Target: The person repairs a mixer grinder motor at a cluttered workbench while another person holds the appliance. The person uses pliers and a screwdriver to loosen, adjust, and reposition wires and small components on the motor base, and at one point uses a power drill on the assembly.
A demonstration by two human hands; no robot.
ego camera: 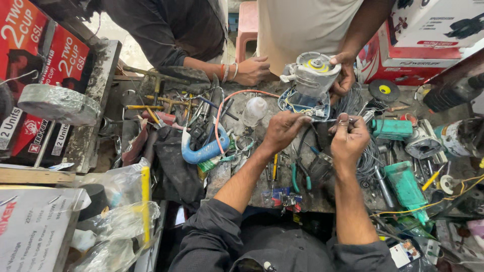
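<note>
Cluttered repair desk (322,199), tools everywhere. Wearer's left hand (282,132) pinched narrow on thin wire ends near the open blue base (302,104) of a small white motor unit (315,73); right hand (349,137) fist-closed w/ thumb + fingers pinching what looks like the same thin wire (327,120), can't tell exactly what's in it. Both forearms come up from near edge, wrists bent in toward each other, hands close together just near-side of the unit. Unit sits far-centre on the desk, steadied by a co-worker's hand (344,76) on its right side; another person's hand (252,70) rests to its left. Progress, my guess: casing open, wiring exposed, so mid-repair; wire joining underway, closing up not yet done. Around: blue U-shaped hose (201,151) left of centre, green grinder bodies (403,186) at right, pliers w/ teal handles (297,176) near, red cartons (43,65) far left.
</note>
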